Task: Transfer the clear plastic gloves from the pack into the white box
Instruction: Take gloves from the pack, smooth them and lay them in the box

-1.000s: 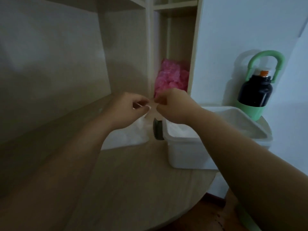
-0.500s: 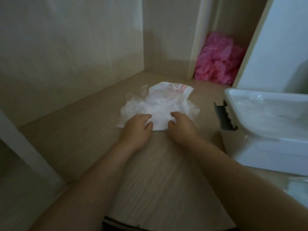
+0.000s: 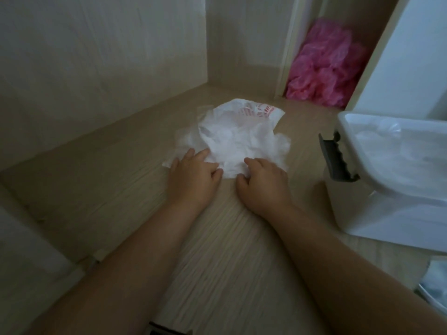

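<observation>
The pack of clear plastic gloves (image 3: 238, 137) lies crumpled on the wooden surface, white and see-through with red print at its far edge. My left hand (image 3: 193, 174) sits on the pack's near left corner, and plastic runs between its thumb and fingers. My right hand (image 3: 262, 181) has its fingers curled into the near right edge of the pack. To the right stands the open white box (image 3: 387, 213), which holds clear gloves (image 3: 396, 148).
A grey latch (image 3: 336, 160) juts from the box's left side. A heap of pink plastic (image 3: 324, 66) fills the shelf niche behind. Wooden panels close off the left and back. A white wall (image 3: 416, 56) rises behind the box.
One second ago both hands were raised and pinching something small between them. They have come down onto the near edge of the pack, and my view has tilted down.
</observation>
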`<state>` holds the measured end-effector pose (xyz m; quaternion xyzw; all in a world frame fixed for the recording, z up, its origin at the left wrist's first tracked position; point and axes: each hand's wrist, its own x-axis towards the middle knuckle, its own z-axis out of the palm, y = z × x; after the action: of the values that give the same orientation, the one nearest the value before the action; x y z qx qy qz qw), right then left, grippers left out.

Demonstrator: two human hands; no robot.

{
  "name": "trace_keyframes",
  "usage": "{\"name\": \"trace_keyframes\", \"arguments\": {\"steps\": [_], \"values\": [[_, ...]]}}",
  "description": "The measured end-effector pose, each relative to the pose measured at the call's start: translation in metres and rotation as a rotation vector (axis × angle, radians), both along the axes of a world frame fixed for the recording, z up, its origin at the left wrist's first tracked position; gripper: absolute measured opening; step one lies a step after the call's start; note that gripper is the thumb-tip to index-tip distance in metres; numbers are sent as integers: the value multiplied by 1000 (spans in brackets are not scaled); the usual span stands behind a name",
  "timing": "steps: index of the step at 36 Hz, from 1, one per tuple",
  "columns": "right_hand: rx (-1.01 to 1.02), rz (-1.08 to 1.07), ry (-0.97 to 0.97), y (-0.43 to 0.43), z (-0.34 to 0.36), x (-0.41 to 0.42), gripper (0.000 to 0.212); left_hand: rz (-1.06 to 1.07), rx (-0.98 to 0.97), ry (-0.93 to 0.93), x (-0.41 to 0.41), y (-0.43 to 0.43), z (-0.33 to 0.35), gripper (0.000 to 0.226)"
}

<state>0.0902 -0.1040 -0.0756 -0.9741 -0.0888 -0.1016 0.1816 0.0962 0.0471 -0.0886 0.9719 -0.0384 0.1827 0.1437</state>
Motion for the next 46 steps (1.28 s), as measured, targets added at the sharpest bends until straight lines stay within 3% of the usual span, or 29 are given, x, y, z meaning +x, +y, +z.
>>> {"name": "trace_keyframes", "arguments": {"steps": [5, 13, 15, 20, 26, 29, 34, 38, 42, 46], "values": [[42, 24, -3, -2, 1, -2, 48, -152, -123, -253, -9, 4, 2, 22], [63, 44, -12, -3, 0, -2, 55, -198, -318, -374, -13, 3, 4, 15], [70, 39, -30, -3, -1, 0, 58, -182, -347, -391, -14, 2, 4, 6], [124, 25, -29, -4, 0, 0, 74, -47, -455, -477, -16, 4, 6, 10], [198, 2, -21, -3, 0, 0, 80, 160, -824, -451, -14, 6, 12, 9], [235, 4, -39, -3, 0, 1, 75, 196, -1074, -441, -12, 8, 15, 11], [246, 56, -82, -5, 3, -6, 86, 240, -1381, -409, -16, 6, 24, 9], [454, 121, -120, -3, 5, -14, 73, 188, -1593, -327, -21, 4, 31, 5], [744, 159, 133, 2, 20, -25, 68, 98, -1704, -225, -28, -2, 42, 10], [901, 171, 142, 14, 44, -25, 22, 29, -1659, -166, -36, -5, 47, 13]]}}
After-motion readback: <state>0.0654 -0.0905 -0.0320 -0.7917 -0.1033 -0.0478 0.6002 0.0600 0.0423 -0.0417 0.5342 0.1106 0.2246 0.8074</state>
